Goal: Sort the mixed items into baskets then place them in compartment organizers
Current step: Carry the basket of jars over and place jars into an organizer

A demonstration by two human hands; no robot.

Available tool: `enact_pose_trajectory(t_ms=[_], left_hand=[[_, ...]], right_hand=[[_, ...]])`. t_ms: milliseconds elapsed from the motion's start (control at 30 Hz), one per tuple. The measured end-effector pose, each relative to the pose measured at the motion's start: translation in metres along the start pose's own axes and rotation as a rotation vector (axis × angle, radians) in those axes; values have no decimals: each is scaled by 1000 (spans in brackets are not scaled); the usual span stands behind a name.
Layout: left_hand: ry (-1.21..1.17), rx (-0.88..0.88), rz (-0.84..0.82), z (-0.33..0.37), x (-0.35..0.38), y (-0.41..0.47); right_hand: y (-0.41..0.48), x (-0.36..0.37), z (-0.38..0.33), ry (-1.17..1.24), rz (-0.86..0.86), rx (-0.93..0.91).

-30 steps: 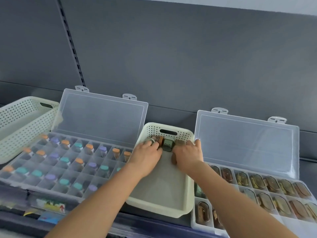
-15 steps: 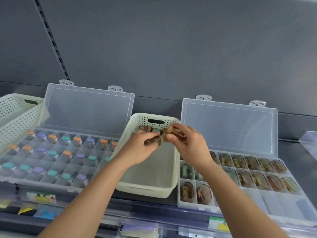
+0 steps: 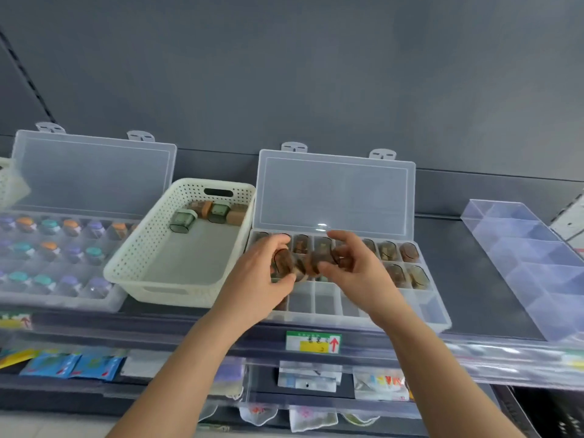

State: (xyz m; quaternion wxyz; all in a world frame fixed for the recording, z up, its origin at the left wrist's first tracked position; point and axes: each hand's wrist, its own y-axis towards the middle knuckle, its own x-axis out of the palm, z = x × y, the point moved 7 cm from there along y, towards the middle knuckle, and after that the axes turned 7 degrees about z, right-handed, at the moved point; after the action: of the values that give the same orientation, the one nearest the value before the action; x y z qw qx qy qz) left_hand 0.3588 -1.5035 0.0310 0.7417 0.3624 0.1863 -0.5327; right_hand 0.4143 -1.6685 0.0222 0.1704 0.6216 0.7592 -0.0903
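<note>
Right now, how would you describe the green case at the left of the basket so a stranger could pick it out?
On the shelf, find the cream basket between the two open clear boxes. Four small cases lie at its far end; yours is the green case at the left end of them. The other green one sits between two brown cases.

Even, soft light; a small glare spot on the right organizer's lid (image 3: 322, 225). Edges bow and smear, the left organizer (image 3: 47, 257) blurred.
</note>
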Motion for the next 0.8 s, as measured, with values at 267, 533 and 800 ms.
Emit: enact_pose_trajectory(t_ms=[267, 533, 800], left_hand=[[218, 62, -110, 26, 29, -23], [335, 79, -213, 22, 38, -14], [362, 87, -305, 8, 53, -15]], right_hand=[[-25, -23, 14, -367, 23, -225], [-29, -3, 17, -542, -29, -325], [-25, 10, 23, -651, -73, -306]])
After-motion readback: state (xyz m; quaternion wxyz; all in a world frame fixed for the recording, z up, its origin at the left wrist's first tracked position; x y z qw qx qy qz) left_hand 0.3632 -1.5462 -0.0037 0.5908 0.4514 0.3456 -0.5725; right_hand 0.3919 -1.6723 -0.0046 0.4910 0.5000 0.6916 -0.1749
